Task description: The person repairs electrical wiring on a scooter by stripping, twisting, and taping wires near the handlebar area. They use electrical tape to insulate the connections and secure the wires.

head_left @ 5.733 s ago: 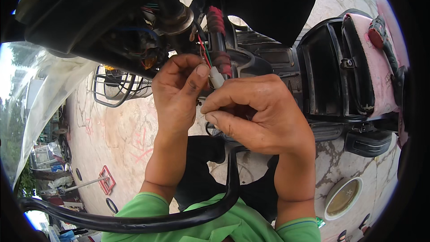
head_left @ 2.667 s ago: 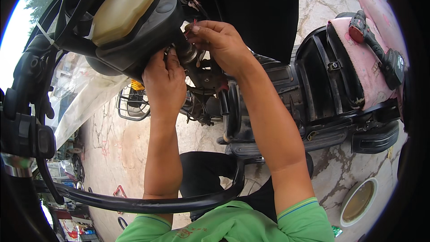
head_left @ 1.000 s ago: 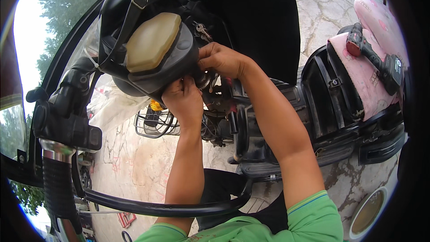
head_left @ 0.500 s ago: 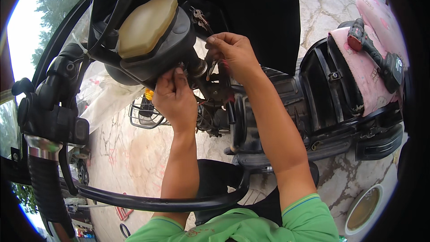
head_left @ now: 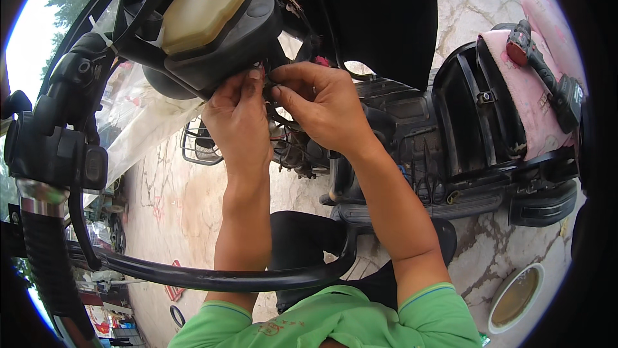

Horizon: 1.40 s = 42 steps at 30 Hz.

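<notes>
Both hands meet beneath the black dashboard housing (head_left: 222,58) of an electric scooter, which has a yellowed display cover (head_left: 206,10). My left hand (head_left: 238,116) pinches at the housing's lower edge, thumb and finger together. What it grips is too small and covered to name. Just right of it, my right hand (head_left: 328,106) has its thumb and index finger bent toward the same spot. Whatever lies between those fingertips is hidden too. Loose wires (head_left: 293,151) hang below the hands. A bunch of keys (head_left: 290,0) dangles to the right of the display cover.
A handlebar grip (head_left: 48,251) and a curved black bar (head_left: 219,278) border the left and front. On the pink seat cover (head_left: 508,90) rests a cordless power tool (head_left: 547,77). A bowl of murky liquid (head_left: 517,298) stands on the cracked floor at right.
My right hand has moved left and down, close beside my left hand. The keys and wires stay put, and the whole view has shifted slightly.
</notes>
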Each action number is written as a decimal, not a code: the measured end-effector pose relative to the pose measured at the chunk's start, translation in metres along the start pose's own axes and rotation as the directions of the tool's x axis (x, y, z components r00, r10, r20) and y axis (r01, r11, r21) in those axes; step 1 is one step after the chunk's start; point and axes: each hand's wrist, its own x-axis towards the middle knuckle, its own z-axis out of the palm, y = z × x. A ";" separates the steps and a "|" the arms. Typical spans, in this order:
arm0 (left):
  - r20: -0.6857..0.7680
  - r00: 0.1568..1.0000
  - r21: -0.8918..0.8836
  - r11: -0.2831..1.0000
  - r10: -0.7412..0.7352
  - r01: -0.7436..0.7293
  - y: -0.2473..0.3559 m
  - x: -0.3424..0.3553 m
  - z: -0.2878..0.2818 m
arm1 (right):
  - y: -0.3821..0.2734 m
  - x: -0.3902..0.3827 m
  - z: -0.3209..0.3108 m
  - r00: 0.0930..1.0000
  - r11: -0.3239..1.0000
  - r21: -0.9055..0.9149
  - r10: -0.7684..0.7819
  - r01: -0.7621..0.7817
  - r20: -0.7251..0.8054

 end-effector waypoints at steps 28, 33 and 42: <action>0.255 0.842 -0.345 0.769 -0.475 0.538 0.012 0.010 -0.022 | 0.016 0.009 0.011 0.995 0.991 0.084 0.100 -0.101 0.016; 0.105 0.883 -0.329 0.822 -0.458 0.465 -0.006 -0.011 -0.034 | 0.009 -0.009 0.008 0.956 0.969 -0.036 0.246 -0.244 0.158; 0.328 0.899 -0.247 0.892 -0.291 0.379 -0.017 -0.057 -0.048 | -0.014 -0.046 -0.027 0.896 0.941 -0.207 0.322 -0.268 0.305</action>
